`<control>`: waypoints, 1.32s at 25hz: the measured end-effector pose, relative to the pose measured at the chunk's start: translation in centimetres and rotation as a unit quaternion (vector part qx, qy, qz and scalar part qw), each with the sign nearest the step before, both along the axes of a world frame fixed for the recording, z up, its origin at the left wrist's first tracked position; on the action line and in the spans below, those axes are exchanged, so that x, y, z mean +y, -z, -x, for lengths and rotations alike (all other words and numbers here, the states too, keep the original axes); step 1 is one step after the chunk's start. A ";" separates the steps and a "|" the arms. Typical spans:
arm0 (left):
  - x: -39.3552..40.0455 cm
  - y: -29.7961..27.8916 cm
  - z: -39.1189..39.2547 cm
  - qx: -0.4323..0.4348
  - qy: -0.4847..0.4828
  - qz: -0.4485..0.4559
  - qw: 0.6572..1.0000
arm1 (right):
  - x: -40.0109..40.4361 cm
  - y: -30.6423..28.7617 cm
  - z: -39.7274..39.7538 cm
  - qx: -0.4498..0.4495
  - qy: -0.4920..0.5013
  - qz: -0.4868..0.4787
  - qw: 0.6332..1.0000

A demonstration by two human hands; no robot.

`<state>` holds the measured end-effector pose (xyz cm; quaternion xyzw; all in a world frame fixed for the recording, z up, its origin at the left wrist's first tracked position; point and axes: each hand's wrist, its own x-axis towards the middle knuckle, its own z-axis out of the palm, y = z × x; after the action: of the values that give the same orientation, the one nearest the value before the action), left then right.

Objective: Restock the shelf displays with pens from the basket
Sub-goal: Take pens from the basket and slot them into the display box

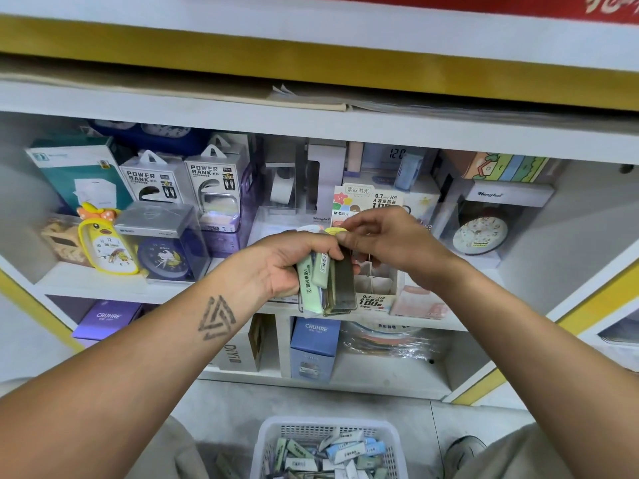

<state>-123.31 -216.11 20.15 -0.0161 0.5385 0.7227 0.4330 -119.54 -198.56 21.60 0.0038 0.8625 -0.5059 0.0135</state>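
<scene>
Pen packs point(326, 281) upright, long axis vertical, gripped by left hand point(287, 264)

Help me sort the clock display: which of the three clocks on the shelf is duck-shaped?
The yellow duck-shaped clock at the left end; the dark blue round clock beside it and the white round clock at right are plain round.

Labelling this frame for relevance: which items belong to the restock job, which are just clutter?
Job:
- left hand gripping flat packs
- right hand pinching the top pack
- display box
- basket

Clutter:
- duck clock
- power bank boxes
- white alarm clock
</scene>
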 end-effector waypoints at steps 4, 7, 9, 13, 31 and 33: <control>-0.1 -0.2 -0.1 -0.017 -0.020 0.006 1.000 | 0.2 -0.3 0.1 -0.042 0.079 0.117 0.989; -0.5 -0.3 0.0 -0.024 -0.040 0.012 0.999 | 1.3 -1.1 0.5 -0.007 0.144 0.168 0.975; -0.6 -0.2 0.2 -0.026 -0.049 0.023 0.998 | 2.1 -1.5 0.7 0.036 0.140 0.109 0.984; -0.6 -0.2 0.3 -0.025 -0.052 0.038 0.998 | 3.5 -1.9 0.5 0.051 0.101 0.001 0.994; -0.1 -0.2 0.1 -0.007 -0.074 0.043 0.996 | 2.2 -0.2 1.1 0.215 0.037 -0.361 0.907; -0.1 0.0 0.2 -0.012 -0.079 0.039 0.996 | 1.1 -0.7 0.6 0.207 0.052 -0.281 0.936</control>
<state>-123.50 -216.22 20.16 -0.0836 0.5584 0.7326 0.3801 -120.16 -197.46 22.28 -0.0528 0.9517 -0.2331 -0.1928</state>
